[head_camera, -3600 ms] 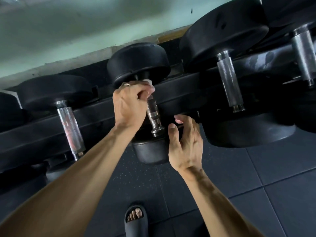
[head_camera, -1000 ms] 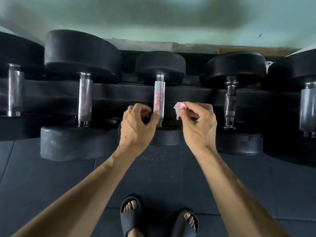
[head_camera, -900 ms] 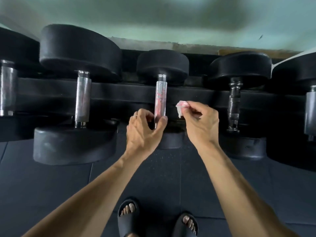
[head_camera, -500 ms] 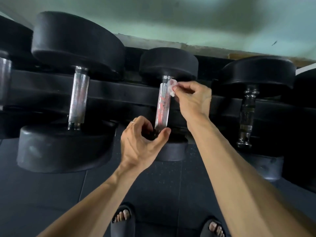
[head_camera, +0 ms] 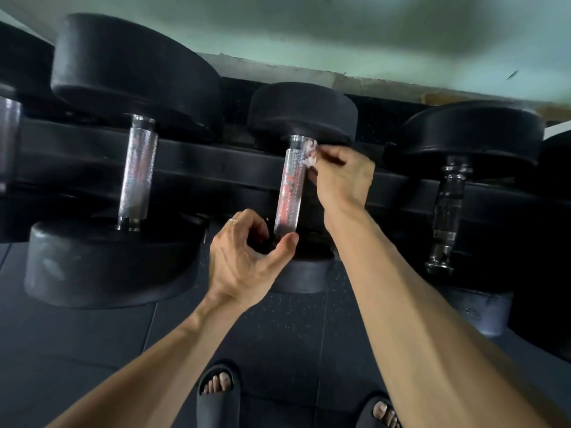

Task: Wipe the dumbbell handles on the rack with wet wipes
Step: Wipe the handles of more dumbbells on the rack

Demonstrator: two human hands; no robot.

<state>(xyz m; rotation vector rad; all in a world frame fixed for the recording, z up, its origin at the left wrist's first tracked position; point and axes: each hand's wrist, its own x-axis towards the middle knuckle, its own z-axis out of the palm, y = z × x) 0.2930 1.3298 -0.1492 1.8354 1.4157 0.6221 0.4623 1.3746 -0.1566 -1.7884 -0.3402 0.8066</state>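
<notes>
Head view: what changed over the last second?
The right hand, pinching the wet wipe, rose from beside the middle dumbbell's handle to its top end, and the wipe now touches the metal. The left hand kept its grip at the handle's lower end. The dumbbells stayed on the rack.

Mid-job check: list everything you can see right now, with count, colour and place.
dumbbells: five at least partly in view, black heads, steel handles, in a row on the rack
rack: one, black, rail crossing behind the handles
wipe: one, white, at the top of the middle handle
floor: dark tiles, below
wall: pale green, behind
sandals: two, black, bottom edge
left hand: at the middle handle's lower end
right hand: pinches the wipe
</notes>
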